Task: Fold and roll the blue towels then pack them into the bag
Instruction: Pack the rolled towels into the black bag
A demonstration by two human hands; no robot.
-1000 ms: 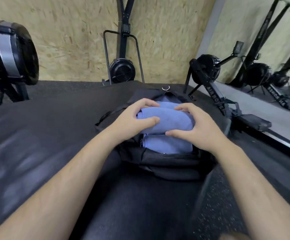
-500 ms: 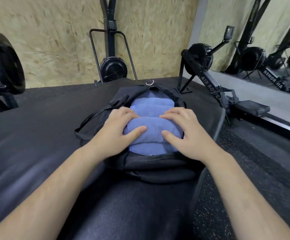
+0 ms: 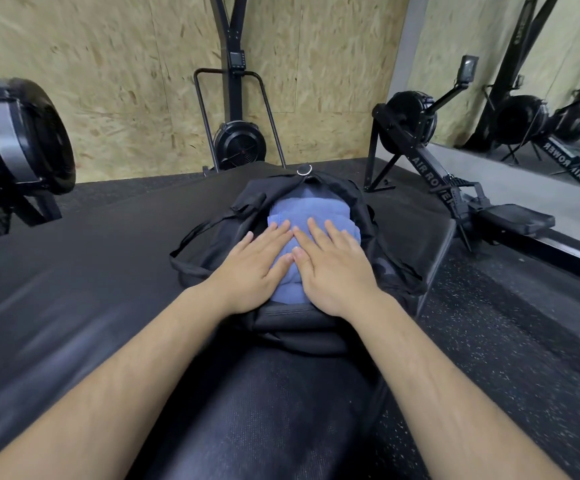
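Note:
A black bag [image 3: 382, 258] lies open on a dark padded mat, its mouth facing up. Rolled blue towels [image 3: 311, 211] fill the opening, stacked from the near edge to the far end. My left hand [image 3: 252, 268] lies flat on the near towel with straight fingers, pressing down. My right hand [image 3: 333, 268] lies flat beside it, thumbs almost touching, also pressing on the towel. The lower towels are hidden under my palms.
The mat [image 3: 91, 271] spreads wide to the left. A black strap [image 3: 195, 237] trails from the bag's left side. An air rower [image 3: 434, 168] stands at the right, a fan machine [image 3: 240, 140] behind the bag, another machine [image 3: 21, 140] far left. Speckled floor [image 3: 506, 323] lies to the right.
My hands held a rolled towel over the bag, lowered it in, then flattened out on top. Fingers went from curled around the roll to straight and pressing.

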